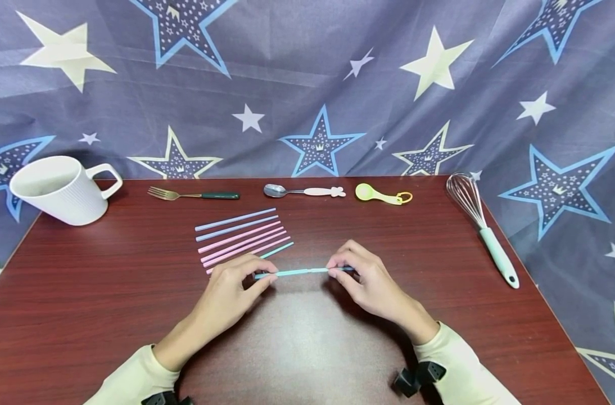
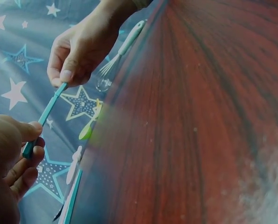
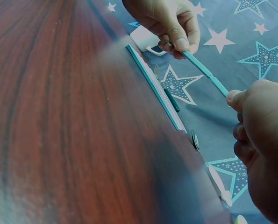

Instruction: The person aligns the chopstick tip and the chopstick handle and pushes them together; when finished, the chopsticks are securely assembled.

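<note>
A teal drinking straw [image 1: 293, 273] is stretched level between my two hands, raised off the table in both wrist views. My left hand [image 1: 234, 289] pinches it near its left end between thumb and fingers. Near the other end, my right hand [image 1: 370, 281] pinches it the same way. A small notch or crease shows along the straw, nearer the right hand. Just beyond the left hand lies a row of straws: blue straws [image 1: 236, 228], pink straws [image 1: 243, 241] and one teal straw [image 1: 279, 250], the last partly hidden by that hand.
Along the back of the dark red table [image 1: 297, 349] lie a fork [image 1: 218, 196], a spoon [image 1: 320, 192] and a yellow-green measuring spoon [image 1: 383, 195]. A white mug [image 1: 75, 194] stands at the back left. A whisk [image 1: 497, 256] lies by the right edge.
</note>
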The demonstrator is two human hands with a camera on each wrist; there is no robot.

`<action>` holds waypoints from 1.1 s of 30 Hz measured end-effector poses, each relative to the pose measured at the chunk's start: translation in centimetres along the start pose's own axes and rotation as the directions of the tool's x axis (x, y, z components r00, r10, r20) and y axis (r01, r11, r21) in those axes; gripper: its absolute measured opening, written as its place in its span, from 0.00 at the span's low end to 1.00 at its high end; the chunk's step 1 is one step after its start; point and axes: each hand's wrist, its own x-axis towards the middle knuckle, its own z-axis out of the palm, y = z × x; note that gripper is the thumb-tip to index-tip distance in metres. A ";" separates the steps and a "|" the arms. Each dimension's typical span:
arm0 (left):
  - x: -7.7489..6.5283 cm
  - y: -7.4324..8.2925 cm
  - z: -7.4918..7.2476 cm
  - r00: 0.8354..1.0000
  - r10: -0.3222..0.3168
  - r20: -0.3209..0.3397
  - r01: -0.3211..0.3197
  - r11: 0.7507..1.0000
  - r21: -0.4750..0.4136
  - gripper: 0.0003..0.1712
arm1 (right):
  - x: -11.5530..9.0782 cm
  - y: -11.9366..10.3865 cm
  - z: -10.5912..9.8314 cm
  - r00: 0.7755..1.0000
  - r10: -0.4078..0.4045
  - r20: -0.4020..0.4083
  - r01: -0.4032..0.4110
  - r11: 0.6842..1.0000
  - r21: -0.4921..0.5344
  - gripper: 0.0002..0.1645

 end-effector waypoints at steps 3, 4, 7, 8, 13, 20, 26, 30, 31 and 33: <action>0.0 -0.1 0.1 1.000 0.008 -0.010 -0.008 1.000 -0.002 0.07 | -0.1 -0.1 0.1 1.000 0.003 0.006 -0.003 1.000 -0.001 0.03; 0.0 -0.1 0.1 1.000 0.013 -0.015 -0.013 1.000 -0.004 0.07 | -0.1 -0.1 0.1 1.000 0.001 0.008 -0.001 1.000 -0.002 0.03; 0.0 -0.2 0.2 0.999 0.025 -0.030 -0.025 1.000 -0.005 0.08 | -0.1 -0.2 0.1 1.000 -0.010 0.014 0.010 1.000 -0.001 0.03; 0.0 -0.3 0.2 0.999 0.030 -0.034 -0.030 1.000 -0.005 0.08 | -0.1 -0.2 0.2 1.000 -0.014 0.016 0.014 1.000 -0.002 0.03; -0.1 -0.2 0.2 0.999 0.043 -0.032 -0.043 0.999 -0.006 0.08 | -0.2 -0.4 0.3 0.999 -0.020 0.026 0.020 1.000 -0.011 0.04; -0.2 -0.1 0.3 0.994 0.082 -0.066 -0.084 0.996 -0.026 0.08 | -0.2 -0.7 0.4 0.999 -0.012 0.033 0.013 1.000 -0.024 0.03; -0.2 0.0 0.5 0.992 0.090 -0.089 -0.092 0.995 -0.027 0.09 | -0.1 -0.6 0.6 1.000 -0.017 0.019 0.018 1.000 -0.019 0.03; -0.2 0.0 0.6 0.993 0.077 -0.087 -0.079 0.996 -0.027 0.09 | -0.1 -0.6 0.6 1.000 0.000 0.007 0.000 1.000 -0.016 0.03; -0.2 0.0 0.6 0.994 0.072 -0.084 -0.075 0.997 -0.029 0.09 | -0.1 -0.5 0.7 1.000 0.006 0.004 -0.005 1.000 -0.017 0.02; -0.2 0.0 0.6 0.995 0.065 -0.080 -0.068 0.997 -0.037 0.09 | -0.2 -0.4 0.7 1.000 0.013 0.000 -0.013 1.000 -0.019 0.02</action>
